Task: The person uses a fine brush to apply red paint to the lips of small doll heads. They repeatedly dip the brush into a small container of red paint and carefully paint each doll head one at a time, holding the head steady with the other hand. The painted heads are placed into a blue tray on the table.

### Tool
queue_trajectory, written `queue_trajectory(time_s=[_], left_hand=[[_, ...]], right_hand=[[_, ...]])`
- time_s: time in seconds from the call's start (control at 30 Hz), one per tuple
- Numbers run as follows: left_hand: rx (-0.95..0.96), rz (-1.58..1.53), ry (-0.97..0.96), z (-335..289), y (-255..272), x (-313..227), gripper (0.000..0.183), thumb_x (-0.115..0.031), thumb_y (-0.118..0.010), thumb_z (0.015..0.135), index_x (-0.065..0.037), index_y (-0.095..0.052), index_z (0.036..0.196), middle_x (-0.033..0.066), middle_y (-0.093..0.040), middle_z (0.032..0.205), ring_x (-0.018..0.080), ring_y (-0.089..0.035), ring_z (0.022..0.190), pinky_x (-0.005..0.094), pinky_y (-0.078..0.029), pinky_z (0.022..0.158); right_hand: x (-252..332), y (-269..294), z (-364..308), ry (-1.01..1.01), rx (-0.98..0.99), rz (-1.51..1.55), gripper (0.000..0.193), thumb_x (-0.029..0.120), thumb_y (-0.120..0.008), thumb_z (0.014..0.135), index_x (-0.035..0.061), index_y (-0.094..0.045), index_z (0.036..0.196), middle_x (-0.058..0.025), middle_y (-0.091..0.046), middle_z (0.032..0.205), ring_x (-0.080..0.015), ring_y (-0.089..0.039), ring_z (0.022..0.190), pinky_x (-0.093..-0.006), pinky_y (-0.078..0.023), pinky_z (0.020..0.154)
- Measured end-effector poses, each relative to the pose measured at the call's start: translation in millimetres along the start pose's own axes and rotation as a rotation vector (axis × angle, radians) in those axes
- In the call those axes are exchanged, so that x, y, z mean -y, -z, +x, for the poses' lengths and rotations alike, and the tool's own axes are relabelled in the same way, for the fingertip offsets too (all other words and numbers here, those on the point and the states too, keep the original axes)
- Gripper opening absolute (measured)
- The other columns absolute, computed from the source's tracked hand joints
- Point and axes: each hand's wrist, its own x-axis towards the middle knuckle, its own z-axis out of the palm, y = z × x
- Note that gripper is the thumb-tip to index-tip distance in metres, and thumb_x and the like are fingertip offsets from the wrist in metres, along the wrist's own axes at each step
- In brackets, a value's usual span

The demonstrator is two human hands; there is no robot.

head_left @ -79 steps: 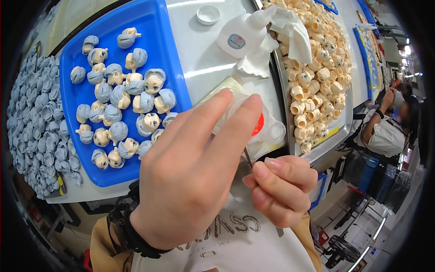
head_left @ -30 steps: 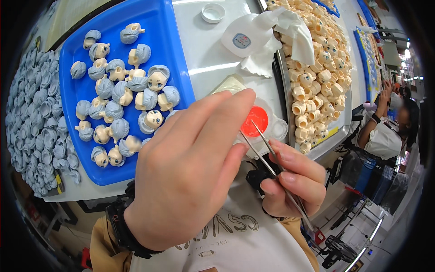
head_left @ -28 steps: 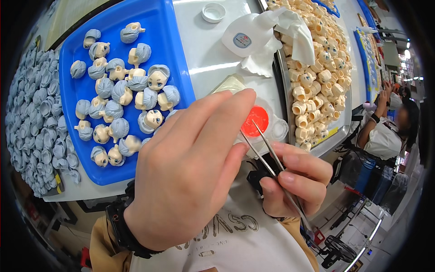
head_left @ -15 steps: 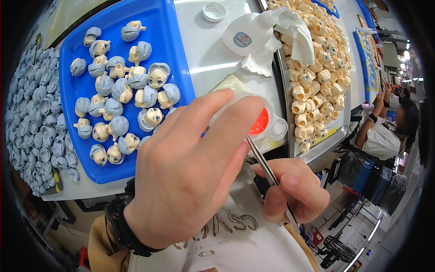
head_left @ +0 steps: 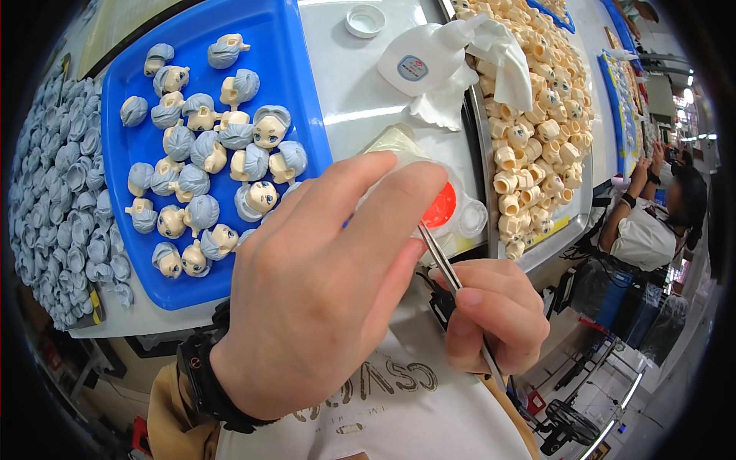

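Observation:
My left hand (head_left: 322, 284), a black watch (head_left: 207, 391) on its wrist, is held back-up in the middle with bent, closed fingers. Whatever it grips is hidden behind the fingers. Metal tweezers (head_left: 445, 270) are pinched between the thumb and fingers of my right hand (head_left: 498, 318), lower right. Their tips reach up to the left fingertips, slightly apart. Just beyond these fingertips shows a red-orange round thing (head_left: 440, 205), partly covered by my left hand. Beside it is a small clear plastic cup (head_left: 471, 219).
Doll heads with grey-blue hair lie in a blue tray (head_left: 316, 115). Loose grey-blue hair pieces (head_left: 69, 199) are heaped at far left. A white squeeze bottle (head_left: 422, 57), cloth (head_left: 502, 61) and round cap (head_left: 365, 21) stand beyond. Doll face parts (head_left: 537, 146) fill a metal tray. A person (head_left: 652, 222) sits at right.
My right hand has moved slightly up and left, its fingers curling more closely round the tweezers. My left hand stays nearly in place.

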Motion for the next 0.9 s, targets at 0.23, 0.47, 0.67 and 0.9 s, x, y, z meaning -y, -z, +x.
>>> queue_trajectory(time_s=[0.23, 0.47, 0.67, 0.9], left_hand=[[-0.020, 0.019, -0.008, -1, -2, 0, 0.043, 0.011, -0.064, 0.068, 0.000, -0.061, 0.109, 0.0173, -0.063, 0.107, 0.0328, -0.061, 0.103, 0.0350, -0.048, 0.087], [-0.051, 0.031, -0.035, 0, -2, 1, 0.042, 0.010, -0.064, 0.067, 0.000, -0.061, 0.108, 0.0168, -0.065, 0.104, 0.0311, -0.063, 0.099, 0.0339, -0.048, 0.084], [-0.075, 0.025, -0.022, 1, -3, 2, 0.042, 0.009, -0.065, 0.066, -0.001, -0.062, 0.107, 0.0153, -0.065, 0.103, 0.0285, -0.064, 0.091, 0.0312, -0.049, 0.078], [-0.077, 0.005, -0.021, 1, -4, 0, 0.040, 0.009, -0.066, 0.066, -0.001, -0.062, 0.105, 0.0146, -0.064, 0.100, 0.0282, -0.063, 0.089, 0.0313, -0.049, 0.078]], right_hand=[[2, 2, 1, 0.085, 0.075, -0.098, 0.030, -0.007, -0.070, 0.065, -0.0028, -0.062, 0.093, -0.0217, -0.063, 0.084, -0.0286, -0.063, 0.059, -0.0300, -0.053, 0.048], [-2, -6, -4, 0.118, 0.053, -0.099, 0.024, -0.004, -0.071, 0.070, 0.0029, -0.062, 0.091, -0.0223, -0.062, 0.089, -0.0273, -0.064, 0.061, -0.0289, -0.052, 0.048], [-5, -11, -8, 0.173, 0.002, -0.160, 0.021, -0.002, -0.068, 0.074, 0.0039, -0.062, 0.093, -0.0215, -0.062, 0.092, -0.0272, -0.064, 0.066, -0.0284, -0.052, 0.051], [0, -6, -2, 0.099, -0.085, -0.063, 0.024, -0.006, -0.063, 0.070, -0.0009, -0.061, 0.094, -0.0180, -0.064, 0.081, -0.0256, -0.062, 0.058, -0.0289, -0.051, 0.048]])
